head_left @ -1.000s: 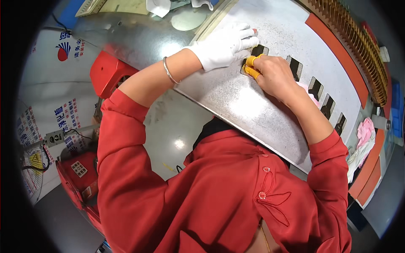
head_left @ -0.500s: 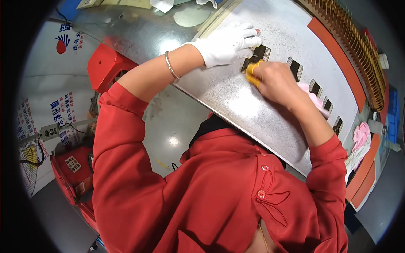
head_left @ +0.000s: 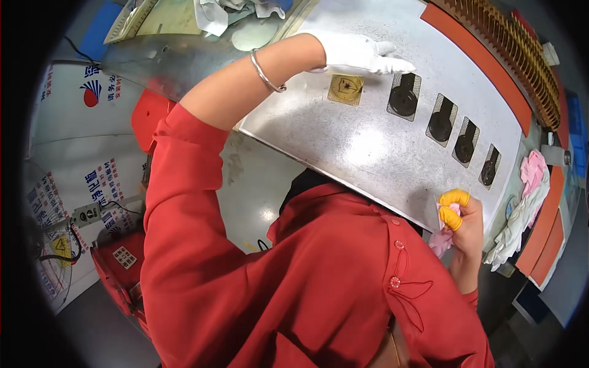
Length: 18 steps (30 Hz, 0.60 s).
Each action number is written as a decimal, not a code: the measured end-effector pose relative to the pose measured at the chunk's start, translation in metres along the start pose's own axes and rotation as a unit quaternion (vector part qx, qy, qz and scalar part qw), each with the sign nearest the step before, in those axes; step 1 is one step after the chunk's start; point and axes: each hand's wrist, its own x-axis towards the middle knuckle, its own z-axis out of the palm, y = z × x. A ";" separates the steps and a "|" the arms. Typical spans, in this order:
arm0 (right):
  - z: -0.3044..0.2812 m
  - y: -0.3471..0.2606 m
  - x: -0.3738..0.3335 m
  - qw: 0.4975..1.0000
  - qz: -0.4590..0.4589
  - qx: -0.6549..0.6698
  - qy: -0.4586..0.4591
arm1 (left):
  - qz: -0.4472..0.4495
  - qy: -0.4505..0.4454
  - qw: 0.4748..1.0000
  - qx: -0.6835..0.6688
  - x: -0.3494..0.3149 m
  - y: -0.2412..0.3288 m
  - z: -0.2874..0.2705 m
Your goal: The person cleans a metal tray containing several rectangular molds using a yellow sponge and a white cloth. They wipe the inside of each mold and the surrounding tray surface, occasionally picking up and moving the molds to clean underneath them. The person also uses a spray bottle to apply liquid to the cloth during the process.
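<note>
My left hand [head_left: 368, 55], in a white glove, lies over the far part of the pale board [head_left: 294, 126] with fingers stretched out. Its fingertips reach the upper end of the nearest dark round-and-stem shape [head_left: 403, 98] on a mesh-edged plate; contact is unclear. Just below that wrist rests a small square gold plate [head_left: 345, 90] with an emblem. At the board's near right edge my right hand [head_left: 467, 227], with yellow finger covers, is closed on a pink cloth [head_left: 440, 241]. A thin edge shows at its fingertips, too small to name.
More dark-shaped plates [head_left: 442, 120] run in a row to the right. An orange strip [head_left: 478, 67] and a long rack of brown slats [head_left: 509, 46] border the far side. Crumpled pink and white cloths [head_left: 521, 202] lie right; white cloths [head_left: 211, 15] lie far left.
My right hand has moved from the plates to the near right edge and now grips the pink cloth. My left hand has shifted right. The gold plate and the dark round shapes are now uncovered.
</note>
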 end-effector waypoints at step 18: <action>-0.016 0.057 -0.003 0.991 -0.118 -0.035 0.061 | 0.038 -0.098 0.994 -0.037 0.004 0.022 -0.031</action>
